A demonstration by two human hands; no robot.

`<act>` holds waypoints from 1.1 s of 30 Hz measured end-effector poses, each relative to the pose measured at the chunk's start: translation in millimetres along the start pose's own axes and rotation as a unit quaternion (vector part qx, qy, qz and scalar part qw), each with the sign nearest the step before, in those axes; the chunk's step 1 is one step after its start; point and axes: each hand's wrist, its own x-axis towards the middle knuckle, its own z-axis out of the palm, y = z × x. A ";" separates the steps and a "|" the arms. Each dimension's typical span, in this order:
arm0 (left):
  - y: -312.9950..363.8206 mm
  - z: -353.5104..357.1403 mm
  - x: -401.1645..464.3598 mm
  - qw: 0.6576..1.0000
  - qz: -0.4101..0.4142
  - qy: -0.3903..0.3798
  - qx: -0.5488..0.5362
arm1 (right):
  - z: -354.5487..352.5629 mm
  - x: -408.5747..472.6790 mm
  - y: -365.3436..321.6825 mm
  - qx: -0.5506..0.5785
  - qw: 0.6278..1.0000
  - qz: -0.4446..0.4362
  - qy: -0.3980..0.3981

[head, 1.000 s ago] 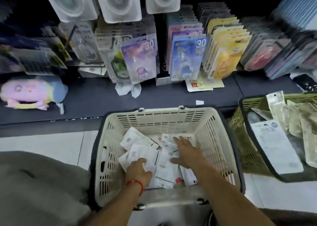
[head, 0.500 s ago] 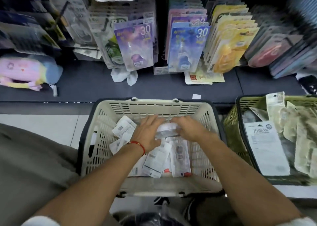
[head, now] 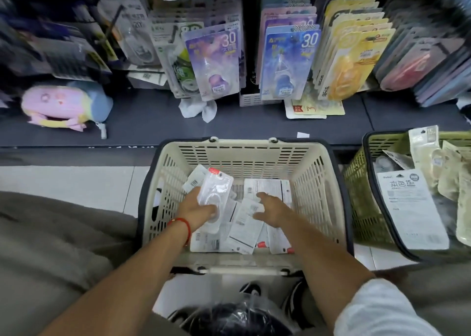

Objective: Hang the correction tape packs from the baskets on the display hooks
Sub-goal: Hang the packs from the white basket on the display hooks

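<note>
A cream basket [head: 244,154] stands on the floor in front of me, with several white correction tape packs [head: 244,223] loose on its bottom. My left hand [head: 196,209], red string on the wrist, grips a clear blister pack with a red top [head: 216,187] and holds it above the pile. My right hand [head: 274,207] reaches into the basket with its fingers spread over the packs, holding nothing. Above, rows of packs hang on display hooks: purple [head: 212,62], blue [head: 288,65] and yellow [head: 351,62].
A green basket [head: 362,193] with pale packs stands to the right. A dark shelf [head: 142,121] carries a pink and blue plush pouch [head: 63,105], a crumpled white wrapper [head: 197,110] and a fallen yellow pack [head: 316,107]. My shoes show below the basket.
My left hand has lifted a clear pack out of the pile. My right hand has let go and moved apart to the right. The view has shifted slightly downward.
</note>
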 end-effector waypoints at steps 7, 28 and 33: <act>-15.8 -11.5 -2.3 0.985 -0.077 0.023 -0.150 | -9.5 -0.7 -5.9 0.085 0.996 -0.023 0.033; -12.6 27.7 -1.9 0.906 -0.133 -0.080 -0.394 | 1.1 -11.7 -21.4 0.148 0.962 0.021 0.229; -28.9 26.1 1.2 0.925 -0.114 -0.036 -0.361 | 8.8 36.4 16.4 0.125 0.950 0.209 0.194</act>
